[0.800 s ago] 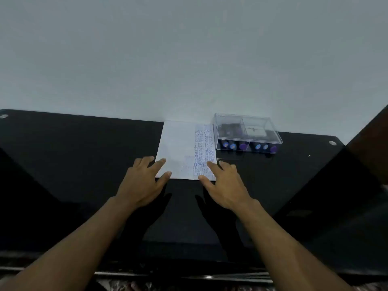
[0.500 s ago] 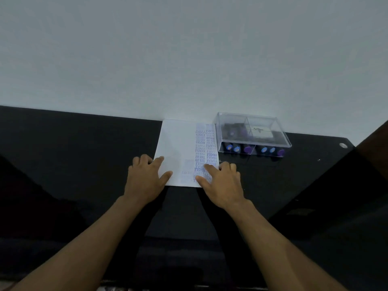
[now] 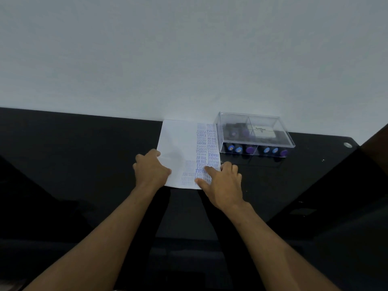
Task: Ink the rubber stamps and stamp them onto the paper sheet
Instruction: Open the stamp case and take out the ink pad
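Both hands have slid forward: left hand (image 3: 151, 169) and right hand (image 3: 220, 180) press flat, holding nothing, on the paper sheet (image 3: 178, 148).

Your worktop (image 3: 84, 156) is a glossy black slab that runs back to a pale wall and mirrors your forearms. A round metal fitting (image 3: 347, 144) sits in its far right corner. Directly on it, right of centre and reaching the far edge, lies the paper sheet (image 3: 178, 141), blue stamped words crowding its right side. Just beside the sheet on the right stands a clear plastic box (image 3: 254, 133), with blue and purple round caps showing through its near wall.
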`<state>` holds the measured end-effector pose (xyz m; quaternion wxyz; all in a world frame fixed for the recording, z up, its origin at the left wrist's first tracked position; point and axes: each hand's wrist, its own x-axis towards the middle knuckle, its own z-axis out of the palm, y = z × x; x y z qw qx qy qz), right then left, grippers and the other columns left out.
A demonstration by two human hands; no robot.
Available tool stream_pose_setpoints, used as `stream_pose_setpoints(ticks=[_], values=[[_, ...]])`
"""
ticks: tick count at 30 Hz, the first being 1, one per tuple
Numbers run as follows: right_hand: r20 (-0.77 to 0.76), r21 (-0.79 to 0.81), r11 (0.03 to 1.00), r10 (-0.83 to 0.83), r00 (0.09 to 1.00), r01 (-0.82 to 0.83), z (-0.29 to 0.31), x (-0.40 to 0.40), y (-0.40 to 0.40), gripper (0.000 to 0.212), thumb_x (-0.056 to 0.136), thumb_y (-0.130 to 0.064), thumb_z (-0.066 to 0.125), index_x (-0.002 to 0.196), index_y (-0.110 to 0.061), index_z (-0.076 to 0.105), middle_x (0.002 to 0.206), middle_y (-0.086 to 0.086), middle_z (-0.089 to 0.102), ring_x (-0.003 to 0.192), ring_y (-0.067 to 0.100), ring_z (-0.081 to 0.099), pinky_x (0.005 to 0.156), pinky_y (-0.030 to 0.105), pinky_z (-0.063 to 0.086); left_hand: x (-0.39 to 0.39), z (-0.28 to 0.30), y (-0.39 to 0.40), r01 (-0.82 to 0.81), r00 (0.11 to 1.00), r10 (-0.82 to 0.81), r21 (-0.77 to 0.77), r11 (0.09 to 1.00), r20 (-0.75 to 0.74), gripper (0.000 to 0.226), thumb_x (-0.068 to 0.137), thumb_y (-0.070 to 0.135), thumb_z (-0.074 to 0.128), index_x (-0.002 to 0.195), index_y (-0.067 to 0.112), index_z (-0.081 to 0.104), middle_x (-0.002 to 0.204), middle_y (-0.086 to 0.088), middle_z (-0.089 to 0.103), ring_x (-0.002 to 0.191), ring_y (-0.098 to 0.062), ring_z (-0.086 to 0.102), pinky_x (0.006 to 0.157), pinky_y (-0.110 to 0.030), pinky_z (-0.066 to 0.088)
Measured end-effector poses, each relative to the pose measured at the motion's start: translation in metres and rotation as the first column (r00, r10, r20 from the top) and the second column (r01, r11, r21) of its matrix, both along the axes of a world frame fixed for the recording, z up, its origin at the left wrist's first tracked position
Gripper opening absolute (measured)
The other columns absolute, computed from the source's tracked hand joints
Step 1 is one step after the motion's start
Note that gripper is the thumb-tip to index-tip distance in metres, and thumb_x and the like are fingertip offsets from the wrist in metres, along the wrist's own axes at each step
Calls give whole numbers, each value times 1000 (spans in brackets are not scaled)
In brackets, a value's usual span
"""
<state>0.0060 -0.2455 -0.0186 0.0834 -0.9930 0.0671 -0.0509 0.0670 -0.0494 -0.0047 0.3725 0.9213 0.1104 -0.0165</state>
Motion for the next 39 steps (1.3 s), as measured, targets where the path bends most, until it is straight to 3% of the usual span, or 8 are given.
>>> stream_pose_setpoints(ticks=[3,7,12,21,25,30,34,39], values=[[-2,-1,1000,-6,1000,6,0,-1,1,57,89,-70,43,136,-38,50,125,8,42,113,25,37,95,39,35,-1,4,-2,8,1000,-7,-74,997,9,68,77,16,82,138,19,52,133,-13,42,99,-21,49,78,-31,47],[0,10,1000,-10,1000,10,0,0,0,57,89,-70,44,135,-38,50,125,8,42,113,25,37,95,40,35,-2,5,-1,15,999,-6,-228,973,43,61,80,12,80,136,16,57,132,-3,53,111,-20,55,85,-28,50],[-3,66,998,-12,1000,12,1,-1,0,57,87,-69,47,135,-38,51,125,6,41,113,23,36,97,38,35,-3,6,4,-24,998,-10,-548,836,-59,42,85,0,75,122,16,66,123,-1,62,102,-18,65,73,-29,58],[-64,580,805,-103,993,121,18,-15,6,55,87,-56,62,133,-27,59,126,6,41,121,22,44,97,29,39,-26,9,25,-221,960,-9,-776,591,-280,32,88,-7,69,116,9,64,115,-12,67,96,-27,71,59,-31,59],[-60,659,740,-126,990,134,17,-29,11,48,82,-33,77,125,-13,65,127,7,60,121,20,53,100,25,42,-51,11,36,-164,967,-30,-711,684,-252,40,90,-4,68,125,13,59,122,-8,62,99,-26,68,58,-31,58],[-101,637,750,-152,983,181,12,-58,21,47,82,-20,80,125,-10,64,131,8,50,103,13,54,89,14,38,-89,5,40,-4,992,-58,-489,872,-112,64,89,-1,70,146,16,46,128,-3,53,98,-22,63,61,-34,61],[-87,595,786,-145,986,168,13,-85,28,49,85,-18,77,130,-7,60,133,10,44,108,15,52,90,15,37,-115,1,47,61,998,-61,-245,968,9,69,84,8,76,146,15,46,133,-3,55,108,-18,56,86,-34,56],[-77,594,789,-140,987,158,10,-114,34,50,84,-16,77,130,-4,59,132,10,46,114,21,56,91,17,39,-144,-2,55,81,996,-77,-117,990,40,35,85,15,76,116,13,62,111,0,67,90,-13,58,59,-13,37]])
